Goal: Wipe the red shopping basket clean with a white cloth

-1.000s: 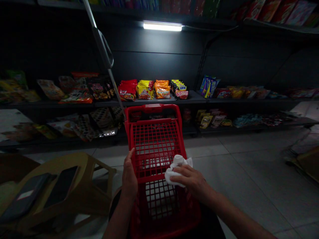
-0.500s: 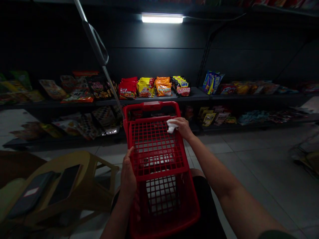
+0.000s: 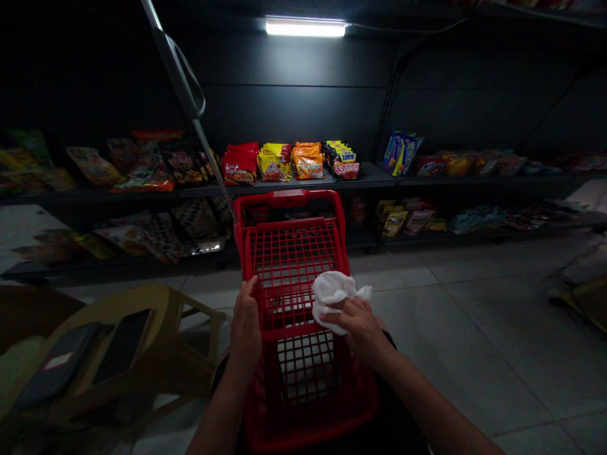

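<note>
A red plastic shopping basket (image 3: pixel 289 253) rests on my lap, tilted away from me, its mesh side facing up. My left hand (image 3: pixel 245 328) lies flat against the basket's left edge, fingers stretched out. My right hand (image 3: pixel 359 319) is closed on a crumpled white cloth (image 3: pixel 333 292) and presses it onto the mesh near the basket's right edge. The basket's handle (image 3: pixel 287 198) points toward the shelves.
Dark store shelves (image 3: pixel 303 183) hold rows of snack packets (image 3: pixel 284 161) ahead. A tan plastic stool (image 3: pixel 142 341) with a phone (image 3: pixel 121 347) and a dark wallet-like case (image 3: pixel 57 366) stands at my left. A metal pole with a handle (image 3: pixel 183 76) leans by the shelves. Tiled floor (image 3: pixel 474 328) lies to the right.
My right hand with the cloth went up to the basket's far right corner, then came back down to the middle of the right side. My left hand stayed on the left edge.
</note>
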Motion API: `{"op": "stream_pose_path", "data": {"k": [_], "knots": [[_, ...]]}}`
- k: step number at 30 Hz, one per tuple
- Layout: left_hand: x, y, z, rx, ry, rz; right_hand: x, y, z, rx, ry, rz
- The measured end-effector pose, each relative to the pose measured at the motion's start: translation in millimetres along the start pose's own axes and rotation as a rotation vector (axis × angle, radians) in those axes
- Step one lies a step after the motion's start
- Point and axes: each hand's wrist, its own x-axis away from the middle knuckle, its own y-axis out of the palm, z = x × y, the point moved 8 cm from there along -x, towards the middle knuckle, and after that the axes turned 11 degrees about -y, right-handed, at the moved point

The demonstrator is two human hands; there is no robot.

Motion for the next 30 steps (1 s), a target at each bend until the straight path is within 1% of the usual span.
{"op": "stream_pose_path", "data": {"k": [3, 5, 7, 11, 14, 21, 23, 26, 28, 30], "knots": [[-2.3, 3.0, 6.3, -0.163, 0.047, -0.015, -0.1, -5.7, 1.2, -0.063, -0.045, 0.093], [-3.5, 6.3, 10.2, -0.282, 0.093, -0.023, 0.6, -8.4, 2.5, -0.093, -0.048, 0.140], [-3.6, 9.7, 13.1, -0.370, 0.133, -0.030, 2.2, -8.4, 2.6, -0.114, -0.039, 0.149], [-1.7, 16.1, 16.5, -0.483, 0.178, -0.044, 5.6, -5.7, 2.3, -0.126, -0.024, 0.126], [-1.0, 19.3, 17.3, -0.549, 0.168, -0.047, 6.0, -5.7, 2.6, -0.101, -0.022, 0.117], [-1.7, 26.0, 14.9, -0.770, 0.038, -0.100, 4.4, -6.7, 3.0, -0.096, 0.021, 0.102], [-1.2, 28.6, 17.2, -0.850, 0.034, -0.100, 4.5, -5.7, 3.2, -0.105, 0.027, 0.097], [1.4, 35.1, 19.0, -1.006, 0.063, -0.083, 3.9, -3.7, 4.1, -0.103, 0.036, 0.087], [5.8, 44.2, 14.5, -1.096, 0.102, -0.125, 3.3, -1.9, 5.4, -0.102, 0.051, 0.071], [13.4, 59.1, 4.8, -1.141, 0.162, -0.253, 2.8, -1.1, 6.5, -0.098, 0.067, 0.064]]}}
